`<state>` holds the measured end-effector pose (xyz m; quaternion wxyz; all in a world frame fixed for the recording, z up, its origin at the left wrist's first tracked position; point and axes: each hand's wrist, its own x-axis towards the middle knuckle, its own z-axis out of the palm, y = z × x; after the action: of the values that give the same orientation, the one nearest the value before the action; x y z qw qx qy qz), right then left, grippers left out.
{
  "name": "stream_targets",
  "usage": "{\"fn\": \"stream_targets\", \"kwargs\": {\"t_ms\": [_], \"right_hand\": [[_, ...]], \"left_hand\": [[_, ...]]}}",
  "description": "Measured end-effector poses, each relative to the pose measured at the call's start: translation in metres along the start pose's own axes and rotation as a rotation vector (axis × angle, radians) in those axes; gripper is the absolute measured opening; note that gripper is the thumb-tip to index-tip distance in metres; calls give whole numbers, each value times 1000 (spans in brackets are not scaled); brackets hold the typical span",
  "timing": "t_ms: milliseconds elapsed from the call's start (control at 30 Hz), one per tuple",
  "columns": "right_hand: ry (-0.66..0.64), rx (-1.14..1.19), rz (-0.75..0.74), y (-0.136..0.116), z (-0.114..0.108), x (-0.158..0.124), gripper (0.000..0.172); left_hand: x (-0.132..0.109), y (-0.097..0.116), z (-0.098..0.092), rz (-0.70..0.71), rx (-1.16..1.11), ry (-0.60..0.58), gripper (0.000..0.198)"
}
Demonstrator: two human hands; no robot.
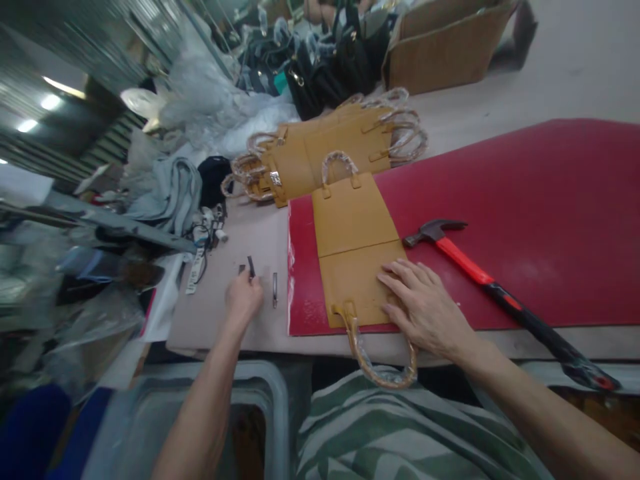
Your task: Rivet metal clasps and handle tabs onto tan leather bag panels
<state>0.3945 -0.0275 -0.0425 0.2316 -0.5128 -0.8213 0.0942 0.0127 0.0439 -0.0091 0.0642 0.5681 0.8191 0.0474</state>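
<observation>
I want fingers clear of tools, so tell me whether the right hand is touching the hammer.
Apart: the head view shows red mat between the right hand and the hammer.

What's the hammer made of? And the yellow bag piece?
Hammer: dark, dull head, probably metal; red-and-black handle, perhaps plastic or rubber, being brightly coloured.
Yellow bag piece: leather or imitation, by its smooth, matte face; its crinkly, shiny loops look plastic-wrapped.
</observation>
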Motion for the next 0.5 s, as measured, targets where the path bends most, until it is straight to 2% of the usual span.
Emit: {"fn": "stream_targets", "kwargs": {"t_ms": [100,233,400,500], "right_hand": [[59,-17,-33,8,9,-1,43],[96,-19,-52,19,19,0,47],[84,-33,-64,18,17,1,47],[75,-46,-53,12,12,2,44]], "left_hand": [[-5,-5,0,-12,126,-18,31],[-12,5,0,3,74,32,28],[-9,22,4,28,-53,-102,19],[-2,26,11,0,-93,-137,17]]}}
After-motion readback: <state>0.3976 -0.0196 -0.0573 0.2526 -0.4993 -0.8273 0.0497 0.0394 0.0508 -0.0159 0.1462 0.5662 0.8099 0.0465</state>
